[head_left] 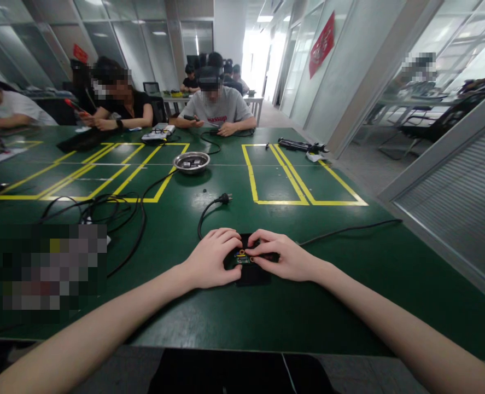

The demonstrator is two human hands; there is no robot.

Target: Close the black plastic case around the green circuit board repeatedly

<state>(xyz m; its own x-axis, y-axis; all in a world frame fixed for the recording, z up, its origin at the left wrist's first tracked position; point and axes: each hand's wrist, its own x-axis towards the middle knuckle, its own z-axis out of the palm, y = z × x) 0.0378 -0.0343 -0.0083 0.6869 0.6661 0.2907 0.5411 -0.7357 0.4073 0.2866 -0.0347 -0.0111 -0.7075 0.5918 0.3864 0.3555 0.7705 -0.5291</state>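
The person's two hands meet near the middle of the green tabletop, over a small black case with a green circuit board showing inside it. The left hand grasps the case from its left side, the fingers curled along the far part and the thumb resting at the near part. The right hand comes in from the other side, its thumb and bent fingers drawn close together over the board, near two small orange-yellow rings; whether they grasp a part or only touch it cannot be told at this size. Just beyond the left hand, a black plug lies on the tabletop, its cord curving back toward that hand. Farther off stands a metal bowl with small shiny pieces in it, near rectangles of yellow tape. Loose black cables lie tangled to the left, and a long black tool lies toward the far right. Across the tabletop sits a co-worker in a grey shirt, head lowered.
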